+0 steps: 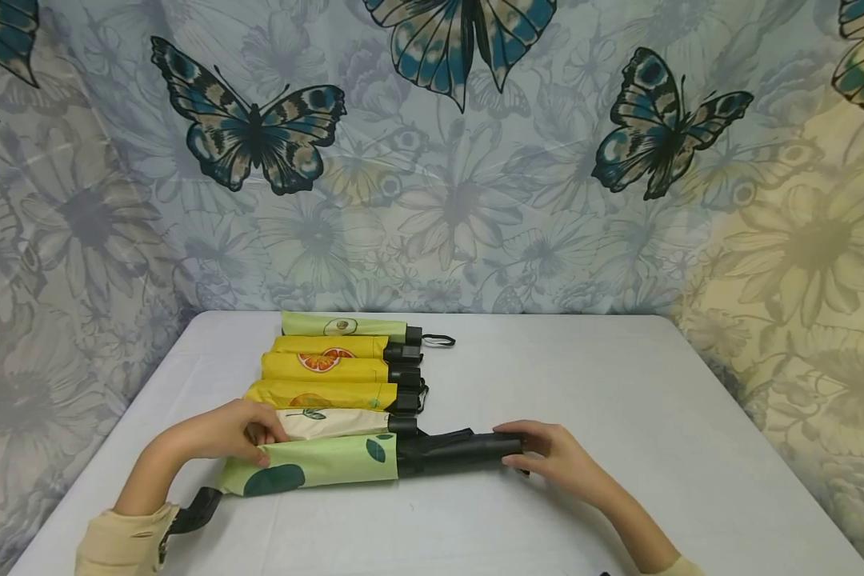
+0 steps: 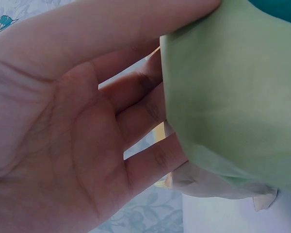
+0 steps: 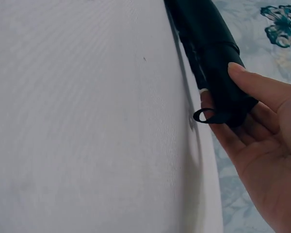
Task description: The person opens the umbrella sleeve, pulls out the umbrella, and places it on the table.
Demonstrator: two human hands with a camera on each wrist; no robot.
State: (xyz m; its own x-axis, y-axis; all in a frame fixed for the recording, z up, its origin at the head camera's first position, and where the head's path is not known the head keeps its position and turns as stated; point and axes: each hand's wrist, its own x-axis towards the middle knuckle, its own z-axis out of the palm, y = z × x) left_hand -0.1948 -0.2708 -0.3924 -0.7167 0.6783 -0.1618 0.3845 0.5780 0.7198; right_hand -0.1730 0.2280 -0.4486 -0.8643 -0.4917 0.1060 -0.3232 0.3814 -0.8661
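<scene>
Smooth cloth-like umbrella cover (image 1: 342, 464), smooth plastic-looking handle (image 1: 457, 454), matt fine-textured tablecloth (image 1: 583, 376), fabric-like backdrop (image 1: 461, 248)

Closed leaf-print green umbrella (image 1: 338, 462), sideways

Head view: left hand (image 1: 223, 436) covers the left end of the cream umbrella (image 1: 338, 424). Left sleeve (image 1: 122, 544) cut by the bottom edge; right sleeve (image 1: 671, 569) a sliver. Near side of the table (image 1: 583, 376) out of frame. Dark speck (image 1: 605, 574) at the bottom, too small to identify. Top butterfly (image 1: 439, 56) cropped.

Left wrist: green umbrella (image 2: 233, 97) runs off the right edge, hiding several fingertips.

Right wrist: black end (image 3: 223, 68) leaves by the top; right hand (image 3: 266, 131) partly hidden behind it.
</scene>
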